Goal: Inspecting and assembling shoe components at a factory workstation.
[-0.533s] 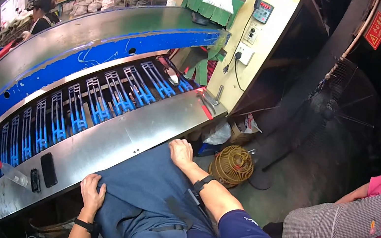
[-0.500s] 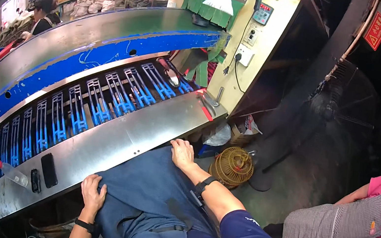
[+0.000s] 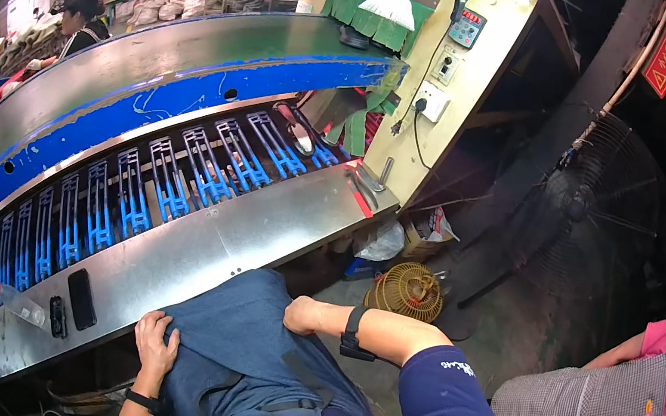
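A dark blue cloth apron (image 3: 233, 318) spreads over my lap, its far corner against the front edge of the steel ledge (image 3: 193, 269). At the apron's left border lies my left hand (image 3: 156, 343), fingers stretched and slightly apart, palm hidden. My right hand (image 3: 302, 315) is closed at the right border of the apron, with the cloth bunched at its fingers; the fingertips are hidden. Dark bands circle both wrists. Beyond the ledge, a row of blue-ended metal rods (image 3: 171, 182) runs under the belt.
A phone (image 3: 82, 299), a small black object (image 3: 58, 316) and a clear bottle (image 3: 21, 304) lie on the ledge's left. Red-handled pliers (image 3: 360, 191) lie at its right end. A wire basket (image 3: 405, 291), a large fan (image 3: 586, 205) and a person in a checked apron (image 3: 562, 410) are rightward.
My right hand has pulled back from the ledge's edge toward me and closed at the apron, its elbow swinging outward. The left hand has barely moved.
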`<state>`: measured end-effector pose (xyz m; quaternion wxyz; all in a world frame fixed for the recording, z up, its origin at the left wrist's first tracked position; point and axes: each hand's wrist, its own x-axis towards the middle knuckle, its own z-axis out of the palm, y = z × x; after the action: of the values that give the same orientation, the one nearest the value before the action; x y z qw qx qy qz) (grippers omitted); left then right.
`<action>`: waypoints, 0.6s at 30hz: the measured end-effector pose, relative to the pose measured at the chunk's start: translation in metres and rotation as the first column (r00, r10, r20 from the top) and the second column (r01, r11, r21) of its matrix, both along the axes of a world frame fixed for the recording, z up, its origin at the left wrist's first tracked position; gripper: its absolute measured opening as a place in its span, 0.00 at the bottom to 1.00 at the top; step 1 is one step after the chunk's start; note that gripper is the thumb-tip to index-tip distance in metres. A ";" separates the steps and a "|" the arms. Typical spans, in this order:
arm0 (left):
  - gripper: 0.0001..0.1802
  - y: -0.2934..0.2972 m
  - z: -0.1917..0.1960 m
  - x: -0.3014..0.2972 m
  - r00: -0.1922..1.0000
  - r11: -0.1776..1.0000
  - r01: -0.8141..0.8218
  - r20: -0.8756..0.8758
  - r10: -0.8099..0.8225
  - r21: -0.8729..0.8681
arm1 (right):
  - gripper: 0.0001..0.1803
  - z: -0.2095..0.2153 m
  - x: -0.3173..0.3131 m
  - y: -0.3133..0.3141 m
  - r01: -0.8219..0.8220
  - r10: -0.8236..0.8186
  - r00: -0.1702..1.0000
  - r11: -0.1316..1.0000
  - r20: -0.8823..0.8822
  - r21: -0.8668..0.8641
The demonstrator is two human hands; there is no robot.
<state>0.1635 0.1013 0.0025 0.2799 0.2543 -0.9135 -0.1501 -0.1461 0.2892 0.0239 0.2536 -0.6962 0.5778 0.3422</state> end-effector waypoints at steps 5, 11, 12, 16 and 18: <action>0.16 0.002 -0.001 -0.001 1.000 1.000 0.002 -0.013 -0.002 -0.010 | 0.14 -0.036 -0.025 -0.007 0.242 -0.265 0.955 0.956 0.135 0.166; 0.16 0.000 -0.002 -0.005 1.000 0.999 -0.004 -0.012 0.004 -0.039 | 0.06 -0.042 -0.039 0.005 0.411 -0.438 0.857 0.899 0.272 0.154; 0.16 0.001 -0.003 -0.006 1.000 0.999 -0.003 -0.011 0.003 -0.040 | 0.07 -0.040 -0.039 0.006 0.427 -0.448 0.833 0.894 0.324 0.138; 0.16 -0.002 -0.007 -0.007 1.000 1.000 0.015 -0.016 -0.016 -0.017 | 0.08 -0.051 -0.045 0.010 0.374 -0.384 0.865 0.923 0.323 0.094; 0.16 -0.002 -0.009 -0.004 1.000 1.000 -0.008 -0.003 0.008 -0.012 | 0.09 -0.046 -0.042 0.010 0.350 -0.354 0.890 0.934 0.287 0.069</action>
<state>0.1591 0.0990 -0.0063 0.2832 0.2559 -0.9130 -0.1440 -0.1881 0.2990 -0.0224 0.4000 -0.6212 0.6473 0.1876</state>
